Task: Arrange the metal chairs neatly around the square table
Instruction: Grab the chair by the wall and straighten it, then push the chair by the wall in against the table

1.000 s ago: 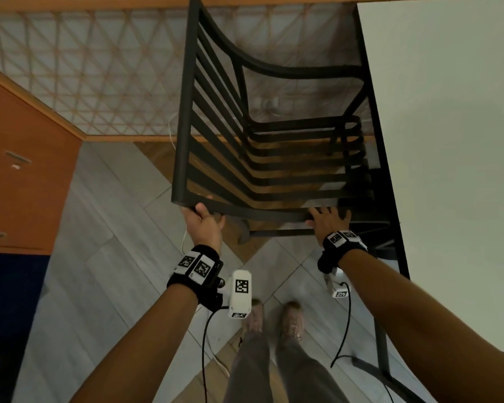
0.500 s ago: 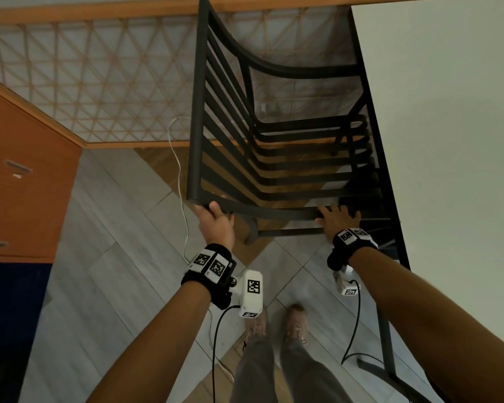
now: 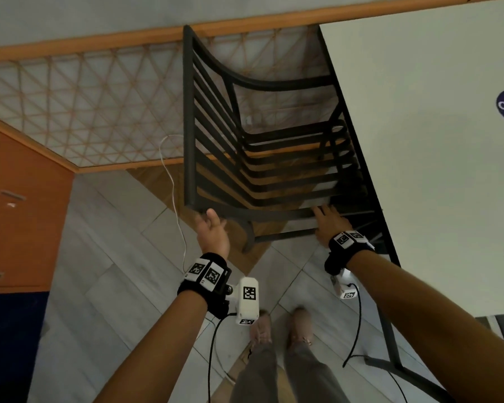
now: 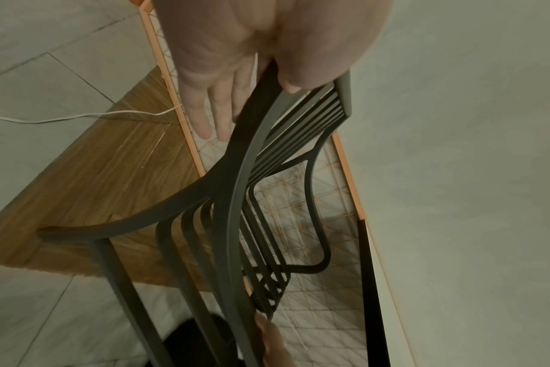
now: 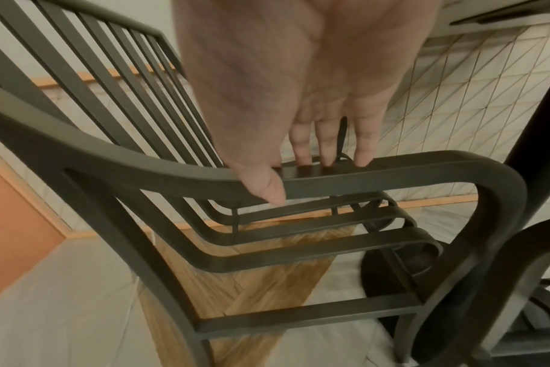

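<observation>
My left hand (image 3: 213, 232) lies loose at the back corner of the dark slatted metal chair (image 3: 262, 158), fingers (image 4: 223, 116) straight along the top rail, thumb just over its edge, gripping nothing. At three o'clock from it my right hand (image 3: 328, 223) rests on the armrest, fingertips (image 5: 361, 159) straight and pressing down, thumb along the near edge, no clasp. The chair stands at twelve o'clock from my shoes (image 3: 282, 325), its seat front tucked against the edge of the pale square table (image 3: 437, 170) at two o'clock. A white cable (image 3: 173, 193) trails over the floor at eleven o'clock.
</observation>
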The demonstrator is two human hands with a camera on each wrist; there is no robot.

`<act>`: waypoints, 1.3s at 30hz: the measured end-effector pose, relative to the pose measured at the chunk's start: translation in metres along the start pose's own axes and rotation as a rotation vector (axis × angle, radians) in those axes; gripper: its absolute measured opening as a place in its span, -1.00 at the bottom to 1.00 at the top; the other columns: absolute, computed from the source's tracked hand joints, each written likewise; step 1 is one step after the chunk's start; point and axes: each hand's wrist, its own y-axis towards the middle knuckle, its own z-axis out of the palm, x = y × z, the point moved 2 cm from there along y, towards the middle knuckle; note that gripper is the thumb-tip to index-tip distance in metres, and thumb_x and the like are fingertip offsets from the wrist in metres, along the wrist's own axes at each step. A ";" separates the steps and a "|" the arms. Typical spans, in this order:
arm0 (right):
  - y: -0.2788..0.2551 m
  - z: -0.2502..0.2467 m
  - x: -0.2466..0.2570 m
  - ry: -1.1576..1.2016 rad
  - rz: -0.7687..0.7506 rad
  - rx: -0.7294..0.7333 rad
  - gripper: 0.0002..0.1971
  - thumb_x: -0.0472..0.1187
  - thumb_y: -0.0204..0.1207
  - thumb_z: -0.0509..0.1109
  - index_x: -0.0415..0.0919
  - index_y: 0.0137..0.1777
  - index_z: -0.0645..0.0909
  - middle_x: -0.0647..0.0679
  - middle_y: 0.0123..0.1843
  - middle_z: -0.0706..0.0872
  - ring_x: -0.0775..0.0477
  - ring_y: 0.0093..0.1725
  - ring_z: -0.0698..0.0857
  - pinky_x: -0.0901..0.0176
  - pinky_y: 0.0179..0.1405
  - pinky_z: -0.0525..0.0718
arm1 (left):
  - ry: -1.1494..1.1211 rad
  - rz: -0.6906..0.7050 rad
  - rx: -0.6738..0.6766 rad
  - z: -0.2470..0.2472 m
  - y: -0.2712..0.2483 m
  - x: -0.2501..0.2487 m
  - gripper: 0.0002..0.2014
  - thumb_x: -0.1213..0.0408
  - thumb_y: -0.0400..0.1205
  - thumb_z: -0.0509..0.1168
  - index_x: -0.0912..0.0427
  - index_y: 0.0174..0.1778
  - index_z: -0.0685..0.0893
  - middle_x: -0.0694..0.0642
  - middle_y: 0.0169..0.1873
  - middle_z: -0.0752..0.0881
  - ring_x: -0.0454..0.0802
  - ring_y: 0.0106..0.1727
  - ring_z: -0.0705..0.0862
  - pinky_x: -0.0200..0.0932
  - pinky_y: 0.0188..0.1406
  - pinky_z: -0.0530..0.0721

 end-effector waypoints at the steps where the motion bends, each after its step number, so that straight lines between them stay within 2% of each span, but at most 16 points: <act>1: -0.016 -0.002 0.001 0.026 0.016 -0.008 -0.41 -0.29 0.45 0.31 -0.10 0.49 0.28 -0.21 0.50 0.38 -0.31 0.44 0.39 -0.30 0.24 0.58 | 0.048 -0.003 0.037 -0.002 -0.011 0.001 -0.50 0.11 0.73 0.08 0.15 0.59 0.24 0.25 0.50 0.49 0.22 0.31 0.68 0.21 0.39 0.58; 3: -0.024 -0.001 0.013 0.086 -0.008 0.011 -0.45 -0.34 0.45 0.27 -0.08 0.46 0.33 -0.20 0.50 0.38 -0.31 0.41 0.45 -0.27 0.23 0.60 | 0.118 -0.018 0.033 -0.008 -0.015 0.015 -0.56 0.21 0.71 0.16 0.12 0.54 0.33 0.26 0.41 0.58 0.22 0.31 0.66 0.23 0.39 0.58; 6: -0.064 -0.013 0.023 0.177 -0.027 -0.010 -0.43 -0.36 0.45 0.25 -0.08 0.48 0.30 -0.19 0.57 0.32 -0.33 0.44 0.44 -0.24 0.29 0.59 | 0.210 -0.010 0.119 -0.009 -0.042 0.020 -0.56 0.39 0.67 0.18 0.13 0.50 0.40 0.23 0.31 0.66 0.21 0.32 0.63 0.22 0.41 0.55; 10: -0.121 -0.030 0.021 0.286 -0.072 -0.045 -0.37 -0.36 0.45 0.25 -0.03 0.52 0.24 -0.16 0.68 0.13 -0.33 0.52 0.36 -0.18 0.40 0.50 | 0.308 0.038 0.312 0.005 -0.074 0.013 -0.65 0.57 0.59 0.17 0.08 0.19 0.56 0.15 0.14 0.74 0.22 0.28 0.67 0.20 0.39 0.58; 13: -0.172 -0.045 0.007 0.349 -0.100 -0.098 -0.36 -0.35 0.46 0.25 0.01 0.53 0.23 -0.13 0.69 0.10 -0.33 0.50 0.40 -0.15 0.36 0.52 | 0.366 0.068 0.488 0.019 -0.105 0.004 -0.66 0.61 0.59 0.16 0.24 0.19 0.62 0.19 0.13 0.74 0.14 0.11 0.71 -0.05 0.12 0.69; 15: -0.209 -0.054 -0.006 0.364 -0.096 -0.130 -0.39 -0.36 0.48 0.24 -0.04 0.53 0.24 -0.12 0.67 0.13 -0.31 0.47 0.43 -0.11 0.30 0.53 | 0.432 0.100 0.608 0.025 -0.128 0.000 -0.67 0.60 0.60 0.14 0.28 0.19 0.66 0.19 0.13 0.75 0.10 0.07 0.72 -0.24 -0.08 0.63; 17: -0.247 -0.063 -0.027 0.374 -0.068 -0.151 -0.41 -0.38 0.48 0.22 -0.11 0.52 0.27 -0.14 0.64 0.20 -0.27 0.43 0.46 -0.04 0.26 0.52 | 0.506 0.148 0.718 0.034 -0.149 0.002 -0.69 0.59 0.60 0.14 0.20 0.07 0.70 0.19 0.11 0.77 0.12 0.15 0.72 -0.24 -0.05 0.59; 20: -0.303 -0.068 -0.070 0.421 0.005 -0.161 -0.39 -0.40 0.45 0.22 -0.08 0.51 0.27 -0.10 0.65 0.18 -0.26 0.44 0.46 -0.02 0.26 0.52 | 0.634 0.250 0.866 0.054 -0.186 0.010 -0.70 0.59 0.60 0.16 0.14 -0.01 0.70 0.19 0.08 0.77 0.09 0.12 0.72 -0.26 -0.04 0.59; 23: -0.371 -0.074 -0.125 0.458 0.082 -0.233 -0.43 -0.37 0.46 0.23 -0.03 0.48 0.33 -0.06 0.64 0.22 -0.22 0.41 0.50 0.06 0.17 0.51 | 0.718 0.398 0.979 0.087 -0.236 0.014 -0.71 0.62 0.57 0.22 0.17 -0.03 0.72 0.08 -0.06 0.80 -0.26 -0.03 0.74 -0.28 0.09 0.63; 25: -0.417 -0.075 -0.171 0.461 0.125 -0.311 -0.48 -0.35 0.49 0.25 -0.06 0.46 0.36 -0.06 0.60 0.31 -0.14 0.41 0.51 0.15 0.22 0.47 | 0.749 0.475 1.068 0.115 -0.278 0.017 -0.67 0.64 0.56 0.24 0.08 -0.13 0.71 -0.08 -0.17 0.80 -0.43 -0.14 0.74 -0.50 -0.01 0.61; 27: -0.477 -0.069 -0.231 0.440 0.152 -0.375 -0.48 -0.32 0.48 0.28 -0.07 0.46 0.37 -0.05 0.56 0.36 -0.11 0.40 0.51 0.20 0.24 0.45 | 0.765 0.545 1.151 0.154 -0.343 0.028 -0.67 0.61 0.57 0.26 0.03 -0.16 0.72 -0.06 -0.16 0.80 -0.34 -0.13 0.75 -0.57 -0.09 0.62; 30: -0.519 -0.074 -0.277 0.434 0.212 -0.416 -0.49 -0.29 0.51 0.30 0.01 0.45 0.36 0.00 0.54 0.38 -0.11 0.30 0.58 0.10 0.23 0.55 | 0.812 0.622 1.213 0.182 -0.387 0.010 -0.71 0.51 0.59 0.26 -0.01 -0.12 0.72 0.00 -0.07 0.80 -0.10 -0.03 0.75 -0.48 -0.14 0.63; 33: -0.582 -0.072 -0.352 0.430 0.279 -0.434 -0.50 -0.28 0.52 0.31 0.00 0.45 0.34 -0.01 0.53 0.38 0.06 -0.07 0.65 0.06 0.05 0.58 | 0.829 0.767 1.240 0.229 -0.470 0.008 -0.74 0.46 0.59 0.25 -0.02 -0.06 0.72 0.00 -0.03 0.80 -0.09 0.02 0.74 -0.42 -0.05 0.56; 34: -0.599 -0.071 -0.376 0.421 0.301 -0.444 -0.50 -0.27 0.52 0.31 0.00 0.45 0.34 -0.04 0.53 0.40 0.02 -0.06 0.65 0.06 0.06 0.58 | 0.844 0.807 1.243 0.244 -0.496 0.009 -0.76 0.43 0.60 0.25 0.01 -0.03 0.73 -0.01 -0.02 0.79 -0.11 0.01 0.73 -0.44 -0.06 0.53; 37: -0.631 -0.073 -0.438 0.400 0.346 -0.469 -0.50 -0.26 0.52 0.31 0.00 0.45 0.35 -0.08 0.52 0.43 -0.15 0.30 0.56 0.04 0.22 0.53 | 0.873 0.909 1.263 0.290 -0.560 0.013 -0.77 0.40 0.61 0.24 0.11 0.08 0.73 -0.03 0.01 0.77 -0.31 -0.08 0.66 -0.59 -0.16 0.49; 39: -0.641 -0.076 -0.477 0.397 0.371 -0.466 -0.50 -0.26 0.52 0.31 -0.01 0.45 0.35 -0.08 0.53 0.42 -0.18 0.39 0.50 -0.01 0.28 0.51 | 0.885 0.953 1.278 0.324 -0.594 0.017 -0.76 0.38 0.61 0.24 0.11 0.12 0.71 -0.01 0.05 0.77 -0.29 -0.08 0.66 -0.60 -0.19 0.51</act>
